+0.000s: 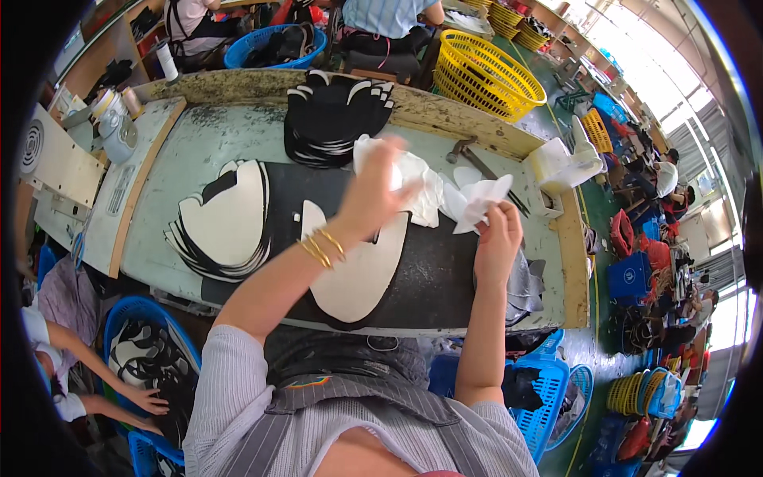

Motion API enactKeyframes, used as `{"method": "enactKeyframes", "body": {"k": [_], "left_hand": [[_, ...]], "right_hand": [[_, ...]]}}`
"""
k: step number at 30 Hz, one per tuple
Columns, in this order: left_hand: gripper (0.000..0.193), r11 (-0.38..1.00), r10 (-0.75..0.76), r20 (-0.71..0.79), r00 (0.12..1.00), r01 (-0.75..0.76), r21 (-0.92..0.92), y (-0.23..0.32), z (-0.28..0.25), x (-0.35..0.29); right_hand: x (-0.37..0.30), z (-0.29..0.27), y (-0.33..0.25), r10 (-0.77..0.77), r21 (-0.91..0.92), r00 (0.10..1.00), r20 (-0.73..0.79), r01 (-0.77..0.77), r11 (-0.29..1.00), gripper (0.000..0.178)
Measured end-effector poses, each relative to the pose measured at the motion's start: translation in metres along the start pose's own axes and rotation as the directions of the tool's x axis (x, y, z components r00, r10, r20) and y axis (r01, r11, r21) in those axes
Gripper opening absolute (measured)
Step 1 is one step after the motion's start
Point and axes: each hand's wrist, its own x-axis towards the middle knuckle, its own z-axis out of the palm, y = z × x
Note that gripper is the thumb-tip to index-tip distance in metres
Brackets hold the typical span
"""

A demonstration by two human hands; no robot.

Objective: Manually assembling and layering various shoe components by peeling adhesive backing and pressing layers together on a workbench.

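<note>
Workbench (238, 135): we face its pale green top, with a black mat (441, 274) laid across it.
Cream panel (358, 274): it lies flat on the mat before us, rounded toward our side, black along its lower edge.
Left hand (369, 191): blurred over the crumpled white sheets (425, 187), thumb and fingers apart; we cannot tell whether it grips anything.
Right hand (499, 232): we pinch a thin white piece (483, 197) between closed fingertips, right of those sheets.
Stacks: cream panels (226, 211) sit left, black pieces (330, 119) at the far side.
</note>
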Motion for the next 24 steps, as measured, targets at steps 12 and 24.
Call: {"method": "enactKeyframes", "body": {"k": [12,24], "left_hand": [[0.02,0.418,-0.503,0.332,0.798,0.56,-0.715,0.067,-0.074,-0.092],[0.016,0.332,-0.748,0.278,0.603,0.702,-0.63,0.076,-0.125,-0.123]], "right_hand": [[-0.081,0.081,-0.017,0.077,-0.248,0.824,0.562,0.079,0.966,0.029],[-0.129,0.092,-0.013,-0.171,-0.438,0.756,0.632,0.531,0.726,0.007]]}}
